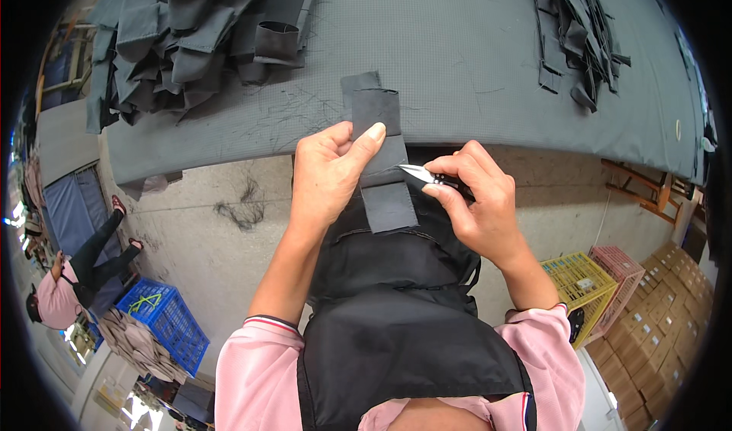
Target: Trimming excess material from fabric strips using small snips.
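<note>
My left hand (332,168) is closed on a strip of dark grey fabric pieces (379,113), thumb on top. The strip hangs over the table's near edge, its lower piece reaching down in front of my black apron (412,339). In my right hand (480,194) is a pair of small thread snips (428,176) with a black handle and pale metal blades. The blade tips are at the right edge of the strip, beside a seam between two pieces. Whether a thread lies between the blades is too small to tell.
A grey cloth-covered table (435,42) bears a large heap of dark fabric pieces (191,27) at left and a smaller pile (576,34) at right. Loose threads (244,206) lie on the floor. Crates (164,324) and cartons (648,339) stand around; another person (65,294) is at far left.
</note>
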